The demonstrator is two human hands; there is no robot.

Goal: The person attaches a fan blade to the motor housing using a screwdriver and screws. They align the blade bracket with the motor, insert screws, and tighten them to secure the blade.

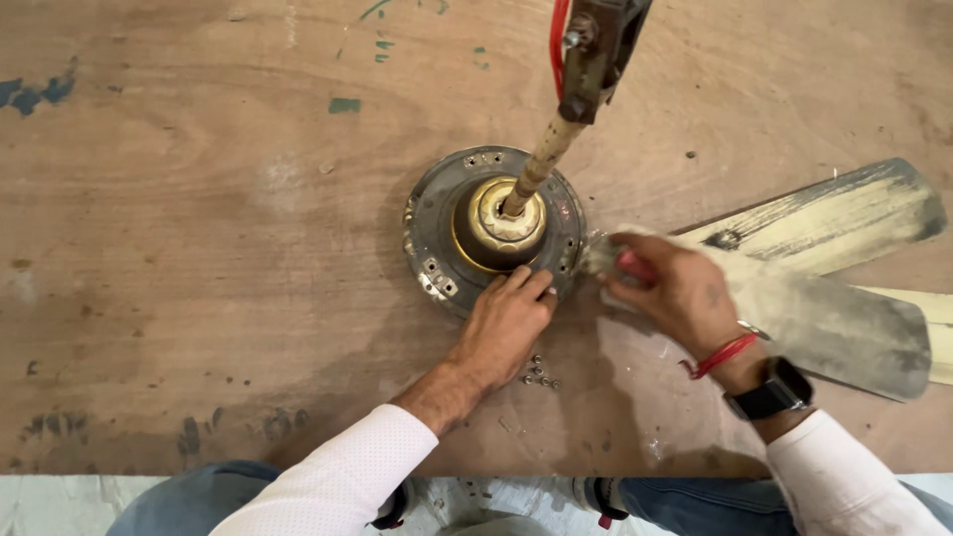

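Fan motor (493, 230) at centre of plywood board (199, 248). L hand (506, 323) fingers together, tips on motor's near rim. R hand (670, 288) pinches red-handled tool (631, 264) by blade (824, 298) root; loose nuts (541, 375) near L wrist

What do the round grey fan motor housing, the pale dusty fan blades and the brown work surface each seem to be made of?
Round grey fan motor housing: probably cast metal, dull and grimy, with a brassy centre collar.
Pale dusty fan blades: likely painted sheet metal; cream paint worn and dirt-streaked.
Brown work surface: plywood by its sweeping grain, unfinished, stained and paint-flecked.
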